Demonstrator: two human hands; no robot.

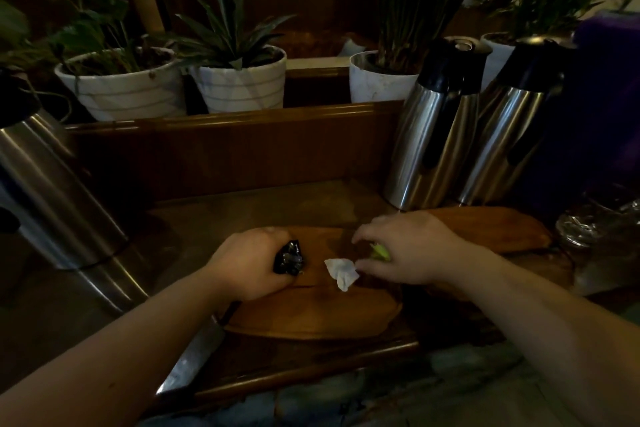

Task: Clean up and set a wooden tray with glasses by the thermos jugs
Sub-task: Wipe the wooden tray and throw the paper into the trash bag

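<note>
A crumpled black wrapper (289, 258) is clenched in the left hand (251, 263) over the oval wooden tray (311, 315); the right hand (408, 246), partly hiding a green scrap (380, 251), pinches white crumpled tissue (341, 272); steel thermos jugs (436, 135) stand behind

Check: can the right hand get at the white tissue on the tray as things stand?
Probably yes. The right hand is right beside the white tissue on the wooden tray, fingertips almost on it, nothing between them. It seems to hold something green already, which may crowd the grip.
</note>
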